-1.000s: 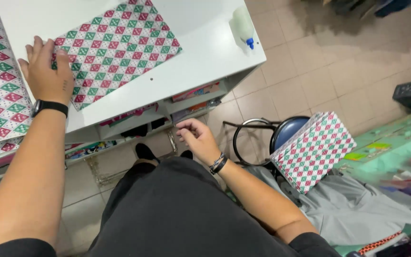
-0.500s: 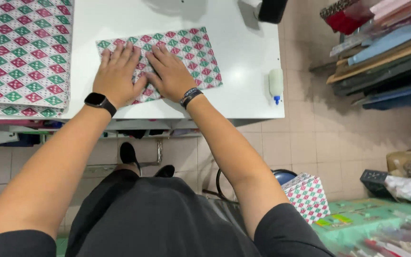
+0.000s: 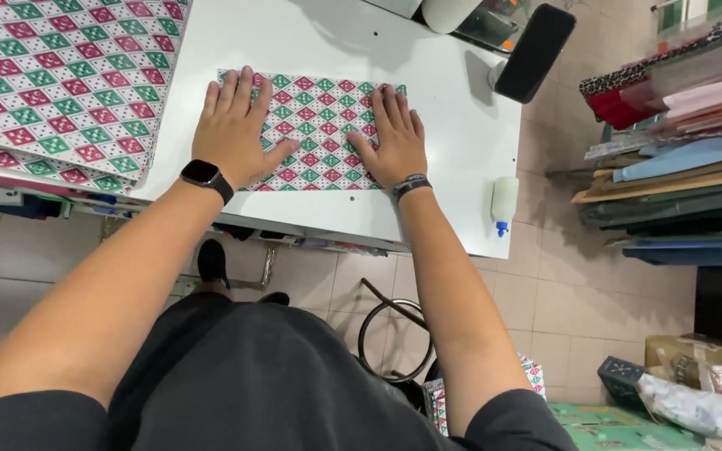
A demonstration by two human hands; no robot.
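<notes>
A rectangular sheet of patterned paper [image 3: 319, 108], red, green and white diamonds, lies flat on the white table [image 3: 428, 209]. My left hand [image 3: 234, 129] presses palm-down on its left part, fingers spread, with a black watch on the wrist. My right hand [image 3: 394, 138] lies flat on the right part, a dark band on that wrist. Neither hand grips anything.
A stack of the same patterned paper [image 3: 60, 83] covers the table's left side. A white glue bottle with a blue tip [image 3: 504, 205] lies near the right edge. A black phone [image 3: 535, 52] stands at the back. Stacked coloured sheets [image 3: 678, 175] fill shelves to the right.
My right hand came up from beside my lap onto the paper, then both hands slid apart along the sheet. The view shifted left and closer over the table.
</notes>
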